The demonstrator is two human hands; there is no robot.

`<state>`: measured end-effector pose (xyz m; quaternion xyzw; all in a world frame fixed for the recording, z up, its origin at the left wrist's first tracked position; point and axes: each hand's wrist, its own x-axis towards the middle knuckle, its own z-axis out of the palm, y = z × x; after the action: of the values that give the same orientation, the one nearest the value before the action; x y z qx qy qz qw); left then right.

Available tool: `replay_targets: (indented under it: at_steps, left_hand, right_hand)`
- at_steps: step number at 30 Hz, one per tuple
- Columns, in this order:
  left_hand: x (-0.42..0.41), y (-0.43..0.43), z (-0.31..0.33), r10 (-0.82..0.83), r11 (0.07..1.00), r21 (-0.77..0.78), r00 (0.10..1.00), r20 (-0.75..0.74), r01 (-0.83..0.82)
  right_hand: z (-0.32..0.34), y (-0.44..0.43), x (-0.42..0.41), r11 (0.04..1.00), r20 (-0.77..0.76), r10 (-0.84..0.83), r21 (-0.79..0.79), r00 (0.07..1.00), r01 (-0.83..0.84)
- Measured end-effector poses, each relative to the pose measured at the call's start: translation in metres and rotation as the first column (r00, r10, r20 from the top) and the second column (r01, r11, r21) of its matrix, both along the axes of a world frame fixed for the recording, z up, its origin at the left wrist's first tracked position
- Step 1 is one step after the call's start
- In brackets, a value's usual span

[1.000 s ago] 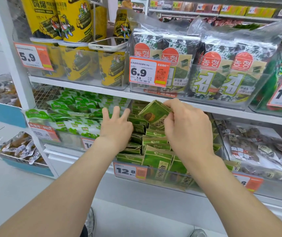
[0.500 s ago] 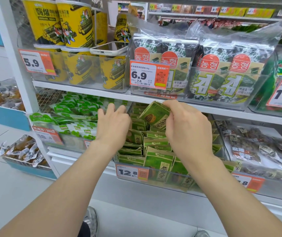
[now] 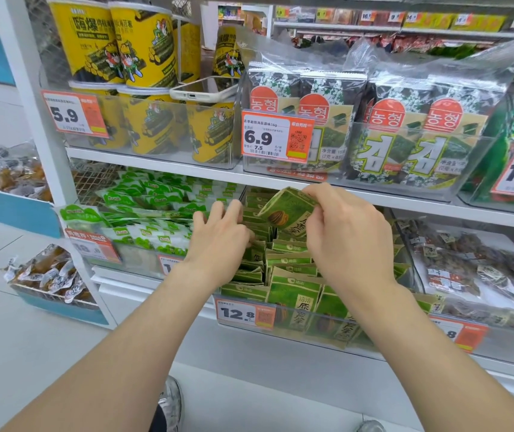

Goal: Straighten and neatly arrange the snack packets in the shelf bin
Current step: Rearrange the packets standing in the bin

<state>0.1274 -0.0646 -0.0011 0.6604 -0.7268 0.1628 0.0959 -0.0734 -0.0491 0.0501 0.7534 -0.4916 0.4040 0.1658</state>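
Observation:
A clear shelf bin (image 3: 305, 333) on the lower shelf holds several green and tan snack packets (image 3: 293, 299) standing in rows. My right hand (image 3: 347, 236) pinches one green packet (image 3: 287, 210) by its top edge and holds it tilted above the rows near the back of the bin. My left hand (image 3: 220, 241) reaches into the left side of the bin. Its fingers are curled down against the tops of the packets there. Whether it grips one is hidden by the hand.
A bin of light green and white packets (image 3: 143, 213) sits to the left, a bin of dark packets (image 3: 467, 269) to the right. The upper shelf (image 3: 162, 162) overhangs closely with yellow tubs (image 3: 143, 45), a phone (image 3: 204, 88) and seaweed bags (image 3: 405, 126). Price tag 12.8 (image 3: 245, 313) hangs in front.
My left hand has moved right and deeper into the bin, its fingers going from spread to curled onto the packets. My right hand still holds the raised packet.

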Motion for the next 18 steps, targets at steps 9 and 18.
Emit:
replay_targets:
  at_steps: [9, 18]
  left_hand:
    - [0.006, -0.004, 0.007, -0.070, 0.997, -0.042, 0.982, -0.175, 0.063]
    - [0.015, -0.011, -0.001, -0.209, 0.966, 0.097, 0.944, -0.257, 0.240]
  right_hand:
    - [0.001, -0.001, -0.010, 0.993, 0.024, -0.008, -0.114, 1.000, 0.011]
    - [0.002, 0.001, -0.011, 0.997, 0.018, 0.001, -0.079, 1.000, 0.001]
